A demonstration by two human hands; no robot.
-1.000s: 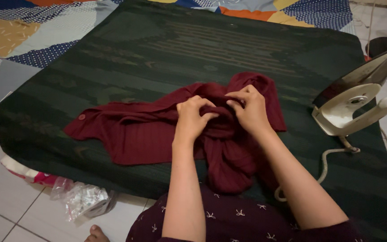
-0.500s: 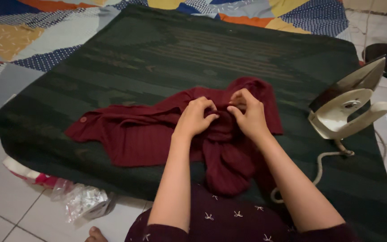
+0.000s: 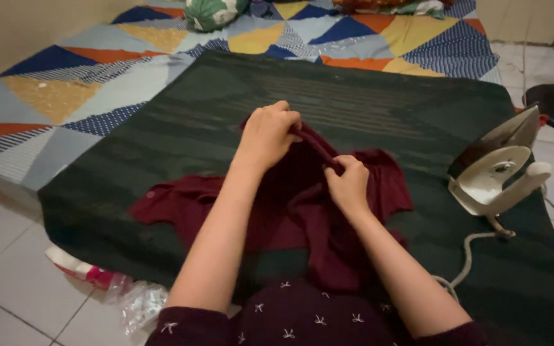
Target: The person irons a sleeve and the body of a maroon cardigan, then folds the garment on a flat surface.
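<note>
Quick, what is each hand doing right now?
Left hand: closed, its grip pinching the dark red garment and lifting it.
Right hand: closed, grip on the same garment's edge.

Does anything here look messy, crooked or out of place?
Mostly the maroon garment: it lies bunched and rumpled on the dark green cloth, pinched by the left hand and right hand. A crinkled clear plastic bag lies on the floor tiles. The iron stands upright.

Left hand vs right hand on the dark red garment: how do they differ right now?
The left hand is raised and farther out over the dark green cloth, lifting a fold of the dark red garment. The right hand sits lower and nearer the body, pinching the same fold, closer to the white iron. Both have fingers closed on fabric.
</note>
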